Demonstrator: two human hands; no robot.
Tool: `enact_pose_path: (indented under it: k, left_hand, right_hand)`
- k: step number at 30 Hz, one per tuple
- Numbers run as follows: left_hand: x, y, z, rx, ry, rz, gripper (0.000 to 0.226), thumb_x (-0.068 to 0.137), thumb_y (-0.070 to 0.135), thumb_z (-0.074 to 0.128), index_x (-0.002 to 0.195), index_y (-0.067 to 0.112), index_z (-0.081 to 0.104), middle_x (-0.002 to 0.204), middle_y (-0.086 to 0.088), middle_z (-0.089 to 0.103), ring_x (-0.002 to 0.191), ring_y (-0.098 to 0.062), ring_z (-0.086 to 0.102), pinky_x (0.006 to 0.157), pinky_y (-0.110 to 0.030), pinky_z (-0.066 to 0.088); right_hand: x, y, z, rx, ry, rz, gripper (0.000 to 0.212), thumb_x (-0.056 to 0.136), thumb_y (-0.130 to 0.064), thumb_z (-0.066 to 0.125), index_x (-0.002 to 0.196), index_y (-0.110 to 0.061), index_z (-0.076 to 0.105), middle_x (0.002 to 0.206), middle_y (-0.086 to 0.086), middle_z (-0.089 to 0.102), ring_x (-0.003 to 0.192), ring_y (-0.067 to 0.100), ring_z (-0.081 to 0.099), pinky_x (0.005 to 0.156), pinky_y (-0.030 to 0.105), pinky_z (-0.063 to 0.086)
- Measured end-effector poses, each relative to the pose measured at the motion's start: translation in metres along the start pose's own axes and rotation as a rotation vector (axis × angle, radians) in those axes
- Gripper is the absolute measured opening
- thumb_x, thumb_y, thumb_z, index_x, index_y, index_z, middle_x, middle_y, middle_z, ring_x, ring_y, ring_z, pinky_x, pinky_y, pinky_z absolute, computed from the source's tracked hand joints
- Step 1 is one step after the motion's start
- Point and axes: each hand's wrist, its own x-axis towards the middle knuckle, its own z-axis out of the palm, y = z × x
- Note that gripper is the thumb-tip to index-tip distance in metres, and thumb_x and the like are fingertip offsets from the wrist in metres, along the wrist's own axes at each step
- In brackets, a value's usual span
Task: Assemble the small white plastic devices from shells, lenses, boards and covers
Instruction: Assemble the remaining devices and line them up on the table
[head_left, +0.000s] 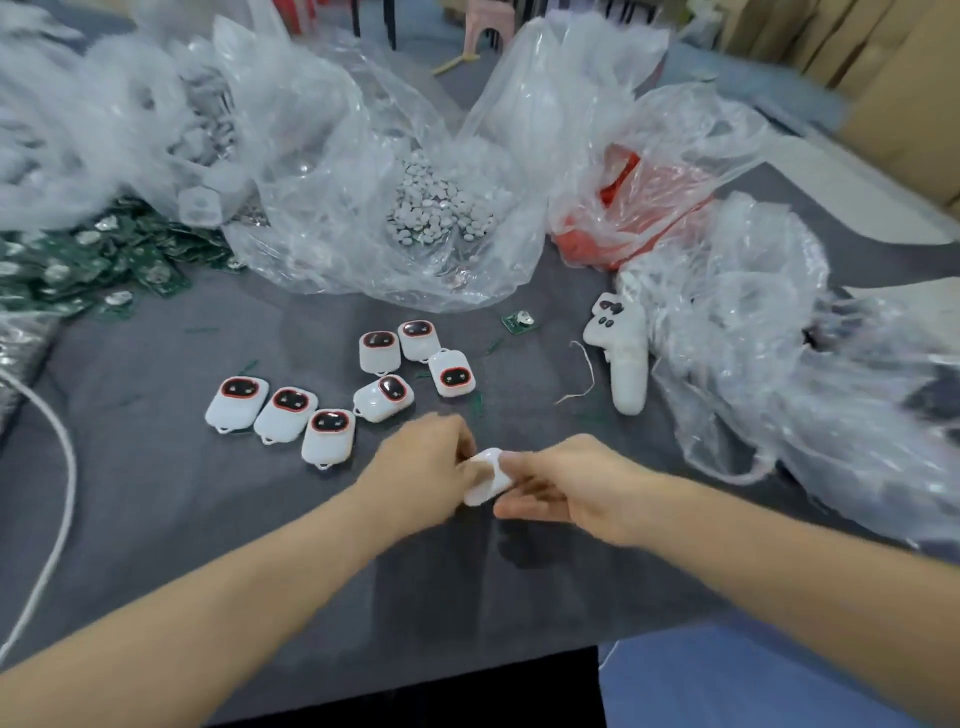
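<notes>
Both hands meet over the grey table near its front. My left hand and my right hand together hold one small white device between their fingertips; its face is turned away and partly hidden by fingers. Several finished white devices with red-ringed dark lenses lie in a loose group just beyond my left hand. Green circuit boards are piled at the far left. A clear bag holds small white round parts at the back centre. A single loose board lies right of the group.
Crumpled clear plastic bags crowd the back and right side; one holds red parts. A white handheld controller lies right of centre beside a bit of string. A white cable curves along the left edge.
</notes>
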Motion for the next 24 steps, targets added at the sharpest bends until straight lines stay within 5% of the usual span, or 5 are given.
enact_pose_path:
  k: [5,11,15,19,24]
  left_hand:
    - [-0.02,-0.01,0.015,-0.269,0.359,0.225,0.027,0.083,0.022,0.069,0.08,0.029,0.043,0.076,0.007,0.059,0.067,-0.013,0.061,0.066,-0.034,0.051]
    - [-0.023,-0.002,0.005,-0.171,0.681,0.441,0.022,0.075,-0.002,0.075,0.086,0.01,0.06,0.09,0.011,0.046,0.07,-0.003,0.05,0.064,-0.01,0.042]
    - [-0.029,-0.007,-0.001,-0.547,0.58,0.382,0.023,0.082,0.003,0.071,0.094,0.019,0.06,0.108,0.002,0.057,0.079,-0.008,0.066,0.072,-0.018,0.053]
    - [-0.031,-0.011,-0.005,-1.033,0.441,0.174,0.025,0.093,-0.001,0.054,0.109,0.016,0.062,0.092,-0.004,0.071,0.079,-0.016,0.071,0.068,-0.023,0.056]
    - [-0.029,-0.014,0.0,-1.495,0.208,0.114,0.02,0.083,0.002,0.055,0.101,0.0,0.064,0.087,-0.012,0.073,0.08,-0.017,0.071,0.071,-0.023,0.057]
  right_hand:
    - [-0.003,0.033,0.015,0.38,-0.039,-0.409,0.015,0.09,0.003,0.056,0.104,0.006,0.061,0.099,0.028,0.069,0.086,0.032,0.071,0.072,0.03,0.059]
    - [-0.003,0.024,0.044,0.47,-0.021,-0.719,0.038,0.068,-0.031,0.078,0.103,-0.017,0.073,0.103,0.01,0.073,0.098,0.023,0.069,0.076,0.025,0.056]
    - [0.002,0.025,0.049,0.452,0.034,-0.805,0.031,0.08,-0.016,0.067,0.111,-0.016,0.069,0.104,0.001,0.074,0.099,0.015,0.069,0.077,0.02,0.054]
    - [0.001,0.023,0.049,0.324,0.039,-0.841,0.026,0.085,0.001,0.065,0.105,-0.014,0.071,0.1,-0.002,0.075,0.095,0.01,0.07,0.078,0.016,0.052]
    - [-0.002,0.021,0.056,0.395,0.135,-0.902,0.017,0.071,-0.013,0.075,0.087,-0.009,0.074,0.084,0.004,0.075,0.079,0.01,0.07,0.07,0.015,0.051]
